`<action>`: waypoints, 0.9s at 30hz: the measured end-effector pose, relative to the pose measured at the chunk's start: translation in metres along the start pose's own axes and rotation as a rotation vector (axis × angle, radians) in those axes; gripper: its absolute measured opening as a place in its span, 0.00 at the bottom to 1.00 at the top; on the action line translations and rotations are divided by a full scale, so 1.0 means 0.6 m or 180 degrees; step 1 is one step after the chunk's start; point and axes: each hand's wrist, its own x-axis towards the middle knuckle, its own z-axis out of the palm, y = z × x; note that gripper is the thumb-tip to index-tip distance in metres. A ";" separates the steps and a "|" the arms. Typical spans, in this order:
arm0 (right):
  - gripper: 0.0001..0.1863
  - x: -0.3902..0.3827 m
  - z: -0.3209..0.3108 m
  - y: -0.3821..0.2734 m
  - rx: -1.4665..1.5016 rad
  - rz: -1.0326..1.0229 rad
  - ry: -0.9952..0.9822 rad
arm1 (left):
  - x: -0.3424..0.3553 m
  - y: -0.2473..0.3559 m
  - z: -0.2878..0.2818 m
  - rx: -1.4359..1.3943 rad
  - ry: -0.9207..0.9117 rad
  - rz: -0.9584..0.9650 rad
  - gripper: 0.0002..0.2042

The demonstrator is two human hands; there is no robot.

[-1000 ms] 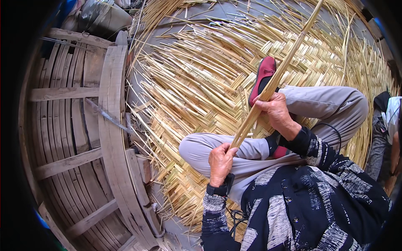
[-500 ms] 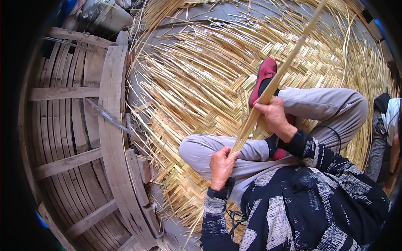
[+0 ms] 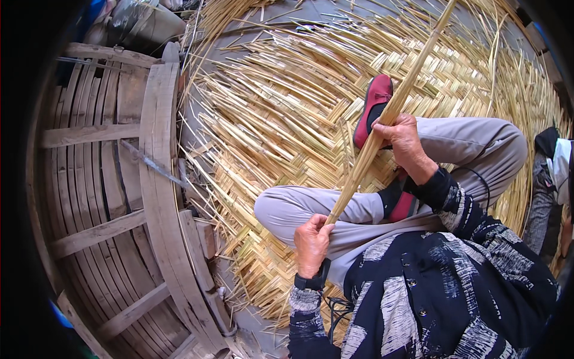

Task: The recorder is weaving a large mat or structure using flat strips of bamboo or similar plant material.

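A long bundle of straw-coloured reed strips runs slantwise above my lap, from near my left knee up to the top of the view. My left hand is closed round its lower end. Farther up, my right hand grips the bundle, thumb lying along it. Below spreads a mat woven in a zigzag pattern from the same pale strips, with long loose ends at its far and left sides. I sit cross-legged on it, and a red shoe shows just beyond the bundle.
A slatted wooden frame stands along the left, close to the mat's edge. Grey bags lie at the top left. Another person's arm and grey-clad leg show at the right rim. Loose strips litter the grey floor.
My right hand has slid a little up and to the right, with the bundle. My left hand has shifted slightly leftward and keeps its grip at the lower end.
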 end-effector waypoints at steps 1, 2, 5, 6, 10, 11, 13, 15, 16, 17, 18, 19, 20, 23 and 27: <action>0.02 -0.002 -0.001 0.001 0.0038 -0.0007 -0.0095 | -0.001 -0.001 0.001 0.0002 -0.0009 0.0005 0.04; 0.02 -0.002 -0.001 0.000 0.0079 -0.0024 -0.0189 | -0.002 -0.002 0.001 0.0055 0.0030 -0.0191 0.04; 0.03 -0.013 0.007 0.016 -0.0018 -0.0523 -0.0347 | -0.004 -0.008 0.000 -0.0064 0.0009 -0.0508 0.05; 0.03 -0.018 0.009 0.018 -0.0008 -0.0526 -0.0345 | -0.004 -0.011 -0.002 -0.0243 -0.0053 -0.0635 0.05; 0.03 -0.027 0.014 0.022 -0.0176 -0.0440 -0.0551 | -0.011 -0.018 -0.009 0.0951 0.0092 -0.0368 0.06; 0.03 -0.025 0.014 0.024 0.0022 -0.0248 -0.0446 | -0.016 -0.015 -0.008 0.1068 0.0136 -0.0188 0.06; 0.02 -0.024 0.012 0.022 0.0232 -0.0067 -0.0310 | -0.026 -0.002 -0.006 0.1612 0.0194 0.0207 0.09; 0.01 -0.029 0.012 0.023 -0.0335 0.0166 -0.0292 | -0.018 0.037 0.007 0.1948 0.0621 0.0890 0.11; 0.01 -0.031 0.013 0.026 -0.0328 0.0168 -0.0277 | -0.012 0.055 0.015 0.2252 0.1079 0.1565 0.13; 0.01 -0.033 0.013 0.031 -0.0236 0.0127 -0.0268 | -0.006 0.065 0.023 0.2152 0.0996 0.1669 0.16; 0.01 -0.037 0.015 0.034 -0.0143 0.0080 -0.0272 | 0.000 0.074 0.034 0.2155 0.0994 0.1677 0.16; 0.01 -0.041 0.017 0.036 -0.0069 -0.0036 -0.0297 | 0.007 0.084 0.049 0.1722 0.0787 0.1491 0.15; 0.01 -0.045 0.018 0.036 -0.0066 -0.0046 -0.0287 | 0.015 0.094 0.064 0.1289 0.0578 0.1302 0.14; 0.02 -0.047 0.016 0.044 -0.0194 -0.0247 -0.0214 | 0.042 0.102 0.092 0.1348 0.0825 0.1343 0.12; 0.02 -0.048 0.005 0.053 -0.0169 -0.0217 -0.0118 | 0.049 0.106 0.111 0.1342 0.1058 0.1240 0.11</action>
